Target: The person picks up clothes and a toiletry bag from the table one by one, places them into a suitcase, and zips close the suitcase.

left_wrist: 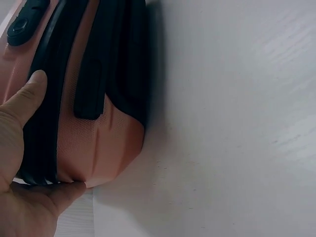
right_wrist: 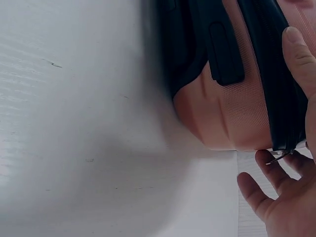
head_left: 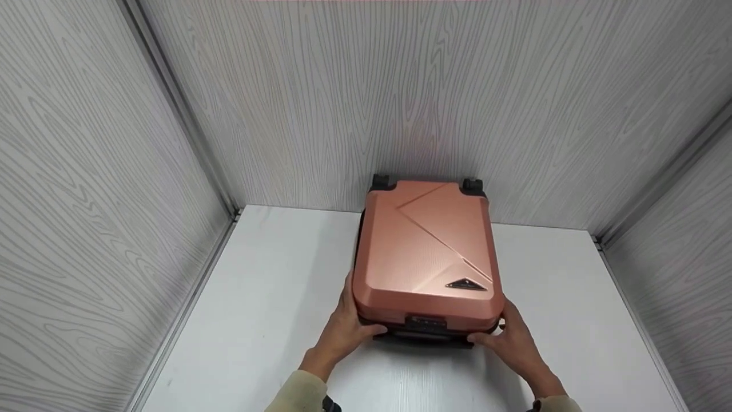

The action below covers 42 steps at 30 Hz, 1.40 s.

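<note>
A rose-gold hard-shell suitcase (head_left: pixel 429 246) lies flat on the white surface, wheels toward the back wall, handle end toward me. My left hand (head_left: pixel 343 332) holds its near left corner, thumb on the near end and fingers along the side. In the left wrist view, that thumb (left_wrist: pixel 30 94) presses beside the black zip band. My right hand (head_left: pixel 514 340) grips the near right corner. In the right wrist view, its thumb (right_wrist: pixel 297 52) lies on the near end, with the other fingers around the corner by a metal zipper pull (right_wrist: pixel 280 157). The suitcase's underside is hidden.
Grey wood-grain panels stand at the back (head_left: pixel 320 103), left (head_left: pixel 86 200) and right (head_left: pixel 680 274) of the white surface (head_left: pixel 269 274). The suitcase's black wheels (head_left: pixel 473 186) are close to the back panel. A black handle (right_wrist: pixel 224 44) runs across its near end.
</note>
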Each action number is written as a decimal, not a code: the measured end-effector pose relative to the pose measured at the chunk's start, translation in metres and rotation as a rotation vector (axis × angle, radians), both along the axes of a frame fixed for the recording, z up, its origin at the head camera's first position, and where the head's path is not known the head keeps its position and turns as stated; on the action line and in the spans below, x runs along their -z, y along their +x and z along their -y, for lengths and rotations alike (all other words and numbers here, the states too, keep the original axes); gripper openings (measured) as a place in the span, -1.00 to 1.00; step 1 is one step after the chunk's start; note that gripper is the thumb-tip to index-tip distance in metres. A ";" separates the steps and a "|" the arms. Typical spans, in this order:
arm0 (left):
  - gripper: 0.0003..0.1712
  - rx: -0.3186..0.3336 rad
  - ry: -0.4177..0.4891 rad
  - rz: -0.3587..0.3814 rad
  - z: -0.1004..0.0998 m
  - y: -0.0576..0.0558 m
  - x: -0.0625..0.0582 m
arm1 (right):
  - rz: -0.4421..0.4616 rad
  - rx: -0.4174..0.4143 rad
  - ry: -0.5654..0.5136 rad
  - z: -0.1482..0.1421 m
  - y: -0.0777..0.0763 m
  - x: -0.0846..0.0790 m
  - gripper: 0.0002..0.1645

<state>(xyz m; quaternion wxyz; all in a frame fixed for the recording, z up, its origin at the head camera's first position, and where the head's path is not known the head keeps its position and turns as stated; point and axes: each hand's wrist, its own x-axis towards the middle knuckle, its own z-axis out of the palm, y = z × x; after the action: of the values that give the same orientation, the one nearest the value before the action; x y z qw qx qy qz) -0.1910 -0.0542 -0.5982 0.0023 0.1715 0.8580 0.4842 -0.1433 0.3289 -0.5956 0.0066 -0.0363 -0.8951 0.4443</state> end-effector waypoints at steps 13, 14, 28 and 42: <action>0.65 -0.037 -0.065 -0.036 -0.002 0.006 -0.009 | 0.075 -0.121 -0.048 -0.013 -0.001 -0.006 0.36; 0.64 -0.040 -0.074 -0.043 -0.003 0.007 -0.011 | 0.091 -0.132 -0.062 -0.015 -0.001 -0.008 0.29; 0.40 -0.031 -0.308 -0.313 -0.023 0.004 -0.043 | 0.055 0.069 0.135 -0.024 -0.015 -0.021 -0.69; 0.29 0.227 -0.855 -0.398 -0.058 -0.005 -0.095 | -0.108 0.121 0.317 -0.022 -0.013 -0.018 -0.78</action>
<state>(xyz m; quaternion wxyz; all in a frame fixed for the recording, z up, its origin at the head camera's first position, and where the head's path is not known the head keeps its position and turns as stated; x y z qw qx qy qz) -0.1960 0.0038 -0.5029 -0.0386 0.3370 0.9397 0.0428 -0.1562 0.3507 -0.5771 0.0872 -0.0646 -0.9485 0.2975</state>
